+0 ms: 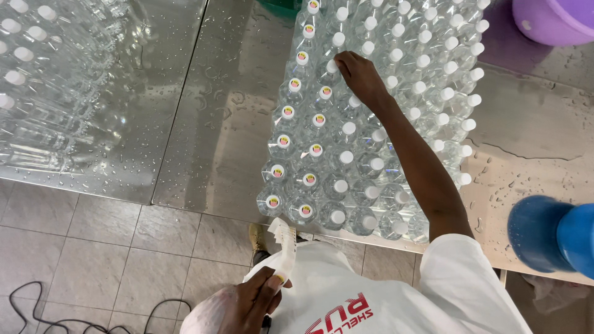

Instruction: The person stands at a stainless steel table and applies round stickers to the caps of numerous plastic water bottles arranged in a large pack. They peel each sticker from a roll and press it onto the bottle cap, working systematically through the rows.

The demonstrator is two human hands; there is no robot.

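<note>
Several clear water bottles with white caps stand packed together on a wet steel table. The caps in the two left-hand columns carry round coloured stickers; the others are plain white. My right hand reaches out over the bottles, its fingertips on a cap in the second column. My left hand is low by my white shirt and grips a white strip of stickers that stands up toward the table edge.
More capped bottles lie on a second steel table at the left. A purple basin sits at the top right and a blue rounded object at the right edge. A black cable lies on the tiled floor.
</note>
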